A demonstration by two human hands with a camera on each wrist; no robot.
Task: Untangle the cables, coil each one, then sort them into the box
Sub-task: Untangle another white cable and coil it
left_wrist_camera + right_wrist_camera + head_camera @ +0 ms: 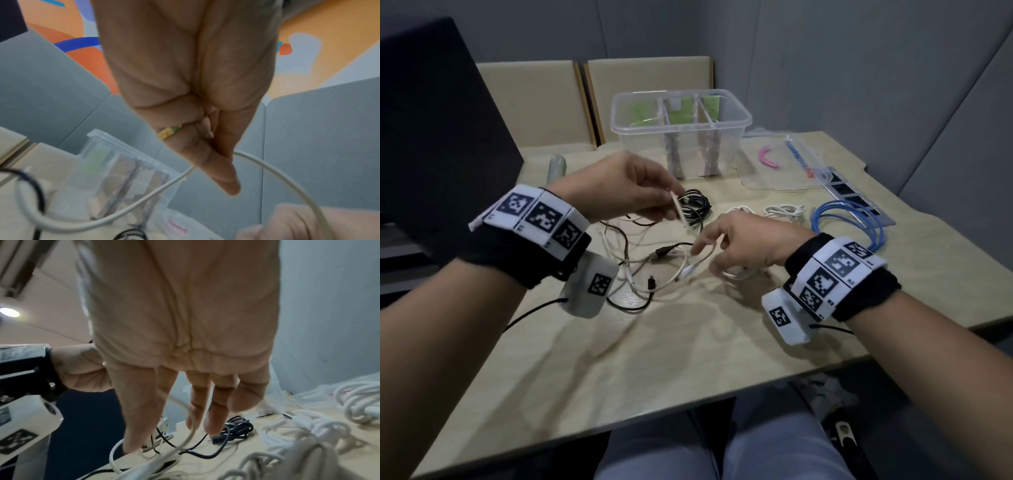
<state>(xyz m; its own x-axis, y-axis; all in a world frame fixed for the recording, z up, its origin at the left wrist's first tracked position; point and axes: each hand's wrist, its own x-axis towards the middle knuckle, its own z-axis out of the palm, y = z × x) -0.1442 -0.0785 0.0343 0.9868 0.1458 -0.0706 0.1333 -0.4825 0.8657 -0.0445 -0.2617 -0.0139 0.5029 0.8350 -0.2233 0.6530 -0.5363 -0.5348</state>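
A tangle of white and black cables (654, 270) lies on the table between my hands. My left hand (671, 205) is raised over it and pinches a white cable (144, 199) between thumb and forefinger, near its end. My right hand (705, 253) hovers low over the tangle with fingers (213, 418) spread and nearly straight, and a white strand brushes them. A coiled black cable (695, 205) lies just behind the left hand. Two white coils (784, 210) and a blue coil (849, 219) lie to the right. The clear divided box (736, 113) stands at the back.
The box's clear lid (801, 171) lies right of the box with a pink curved piece (768, 159) on it. A power strip (859, 198) lies beyond the blue coil. A dark panel (431, 120) stands at the left. Two chair backs (647, 82) stand behind the table.
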